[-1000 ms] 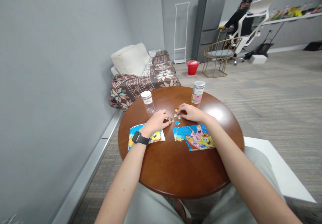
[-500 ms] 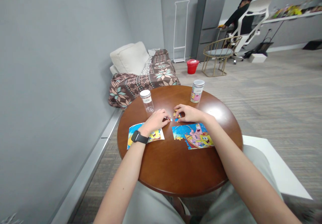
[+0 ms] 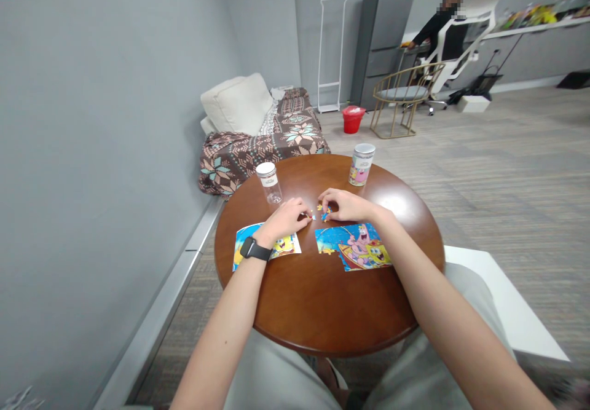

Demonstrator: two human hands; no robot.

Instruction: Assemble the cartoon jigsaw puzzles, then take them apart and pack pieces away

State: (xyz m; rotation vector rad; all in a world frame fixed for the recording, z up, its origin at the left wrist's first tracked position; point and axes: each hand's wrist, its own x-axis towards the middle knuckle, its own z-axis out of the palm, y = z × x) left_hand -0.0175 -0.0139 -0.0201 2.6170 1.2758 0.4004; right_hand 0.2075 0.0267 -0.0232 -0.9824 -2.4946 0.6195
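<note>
My left hand (image 3: pixel 289 218) rests on the table with thumb and fingers pinched together on a small puzzle piece (image 3: pixel 310 215), mostly hidden by the fingertips. Across from it, my right hand (image 3: pixel 343 205) curves over several loose puzzle pieces (image 3: pixel 325 214), thumb and fingers apart and touching or close to them. Just below lies a partly assembled jigsaw puzzle (image 3: pixel 332 236) with a pink and a yellow cartoon figure; its lower left is uneven. A printed picture sheet (image 3: pixel 244 235) lies under my left wrist, partly covered.
On the round wooden table (image 3: pixel 322 305) stand a clear jar (image 3: pixel 271 184) at the left and a jar with a printed label (image 3: pixel 361 165) at the right back. Beyond are a covered sofa (image 3: pixel 276 139), a red bin (image 3: pixel 353 120), a gold chair (image 3: pixel 401 96) and a seated person (image 3: pixel 433 29).
Both hands stay almost in place. The right fingers have shifted slightly among the loose pieces; the view has tilted a little.
</note>
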